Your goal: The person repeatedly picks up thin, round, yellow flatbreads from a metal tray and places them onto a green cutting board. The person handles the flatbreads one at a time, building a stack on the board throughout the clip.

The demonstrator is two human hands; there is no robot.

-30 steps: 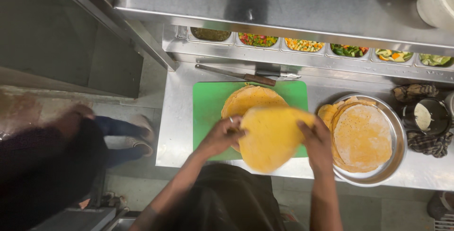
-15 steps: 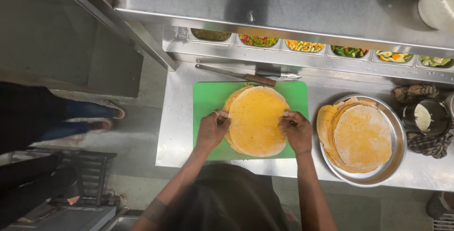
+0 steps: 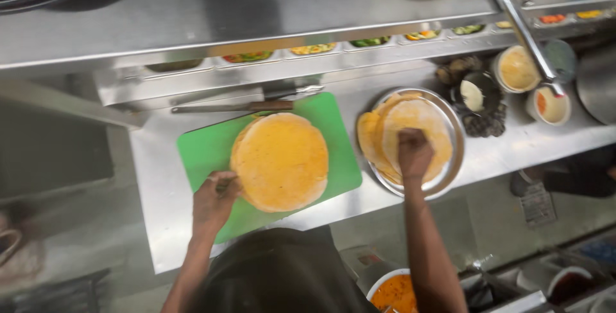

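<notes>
My right hand [image 3: 414, 154] has left the flatbread stack [image 3: 280, 161] on the green board [image 3: 205, 149] and now pinches, I think, a flatbread in the steel tray [image 3: 454, 135]; my left hand [image 3: 215, 199] stays curled against the stack's edge.

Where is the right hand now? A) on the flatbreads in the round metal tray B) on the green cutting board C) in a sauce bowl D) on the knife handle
A: the right hand rests on the flatbreads stacked in the round metal tray, while the left hand is at the edge of the stack on the green cutting board.
</notes>
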